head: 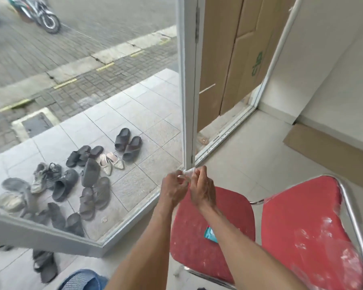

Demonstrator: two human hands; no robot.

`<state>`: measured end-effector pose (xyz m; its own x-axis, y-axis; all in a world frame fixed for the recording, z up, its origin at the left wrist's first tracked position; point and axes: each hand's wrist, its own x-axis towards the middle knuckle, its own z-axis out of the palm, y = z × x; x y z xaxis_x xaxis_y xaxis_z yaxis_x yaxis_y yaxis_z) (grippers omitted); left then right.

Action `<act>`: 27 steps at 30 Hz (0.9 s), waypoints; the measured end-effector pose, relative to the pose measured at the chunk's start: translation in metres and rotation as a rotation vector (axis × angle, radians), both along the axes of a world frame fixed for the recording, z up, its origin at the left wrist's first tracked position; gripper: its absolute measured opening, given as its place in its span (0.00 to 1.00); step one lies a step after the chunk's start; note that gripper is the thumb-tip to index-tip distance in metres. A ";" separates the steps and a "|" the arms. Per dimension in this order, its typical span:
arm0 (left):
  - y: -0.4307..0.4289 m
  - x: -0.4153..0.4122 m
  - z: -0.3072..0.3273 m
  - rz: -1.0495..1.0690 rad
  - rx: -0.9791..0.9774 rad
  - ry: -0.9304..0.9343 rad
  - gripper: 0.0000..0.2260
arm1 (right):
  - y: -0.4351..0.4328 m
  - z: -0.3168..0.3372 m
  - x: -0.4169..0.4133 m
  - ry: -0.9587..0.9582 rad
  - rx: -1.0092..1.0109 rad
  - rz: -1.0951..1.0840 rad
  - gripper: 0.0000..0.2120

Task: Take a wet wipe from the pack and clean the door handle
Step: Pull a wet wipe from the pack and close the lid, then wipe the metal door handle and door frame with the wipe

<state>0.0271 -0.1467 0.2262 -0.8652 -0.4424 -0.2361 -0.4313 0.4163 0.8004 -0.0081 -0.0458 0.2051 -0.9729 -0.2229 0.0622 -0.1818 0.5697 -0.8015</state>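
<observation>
hands raised together ahead of the body, above the near corner of a red chair seat (214, 227). left hand (173, 190) and right hand (203, 190) both pinch a small white wet wipe (188, 172) held between them; the fingers of each hand are curled closed on it, left at its left end, right at its right end. wipe looks bunched or partly folded, mostly hidden by the fingers; its exact shape cannot be told.

wipe pack (211, 234), teal and white, lies flat on the red seat below the hands, partly covered by the right forearm. whether its flap is open cannot be told.

second red chair (306, 237) stands just beside the first on the right, metal tube frame, seat streaked with white marks.

white door frame post (189, 80) rises straight up from behind the hands. door handle not visible in this view. to the right of the post, brown cardboard sheets (235, 59) lean in the doorway.

through the glass on the left: tiled porch (134, 114) with a scatter of sandals and shoes (86, 168), paved street beyond, motorbike (40, 13) at the top left, blurred. floor inside is pale tile.
</observation>
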 end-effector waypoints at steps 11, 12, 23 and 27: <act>-0.149 0.105 0.294 0.339 -0.179 0.383 0.13 | -0.164 0.289 0.069 0.328 -0.263 0.268 0.03; -0.159 0.119 0.315 0.366 -0.214 0.396 0.14 | -0.177 0.310 0.079 0.351 -0.299 0.292 0.04; -0.252 0.282 0.486 0.656 -0.215 0.609 0.09 | -0.288 0.485 0.191 0.360 -0.576 0.746 0.13; -0.265 0.319 0.498 0.771 -0.104 0.719 0.08 | -0.309 0.504 0.216 0.325 -0.581 0.840 0.15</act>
